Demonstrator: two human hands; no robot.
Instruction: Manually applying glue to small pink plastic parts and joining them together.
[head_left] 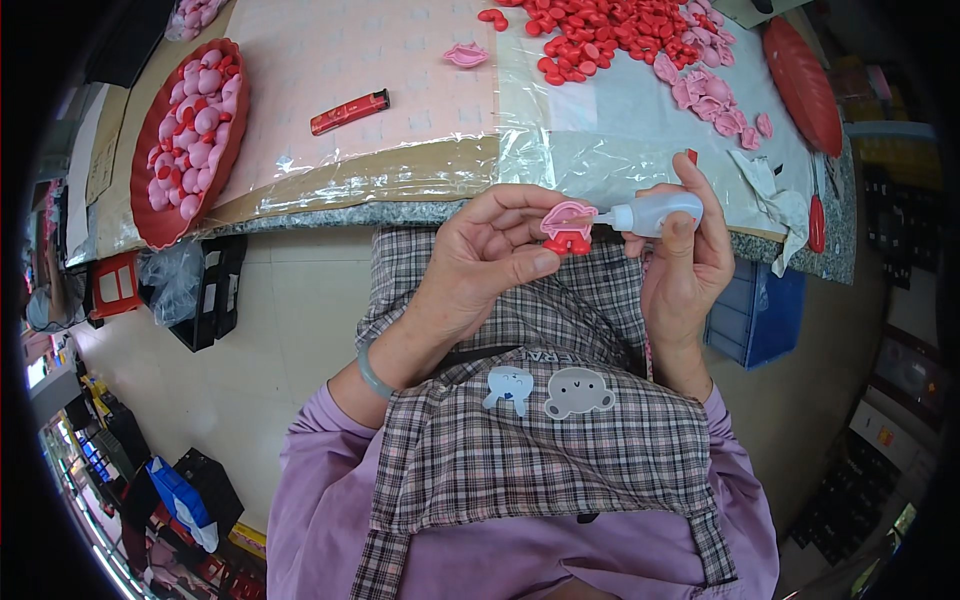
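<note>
My left hand [478, 245] pinches a small plastic figure part, a hollow pink shell [562, 216] with red feet [567, 243] below it. In my right hand [692, 260] is a translucent squeeze bottle [652, 214], held on its side. Its thin nozzle points left and reaches the pink shell's opening; whether liquid comes out cannot be seen. A small red bit [692, 156] shows beside a raised fingertip of that hand. Both hands are over my lap, just in front of the table's near edge.
A red oval basket [228, 62] of pink and red pieces stands at left. A red lighter [350, 112] and a loose pink shell [466, 55] lie on the plastic-covered table. Red parts [585, 45] and pink shells [712, 95] are heaped at back right. A blue crate [768, 315] stands below.
</note>
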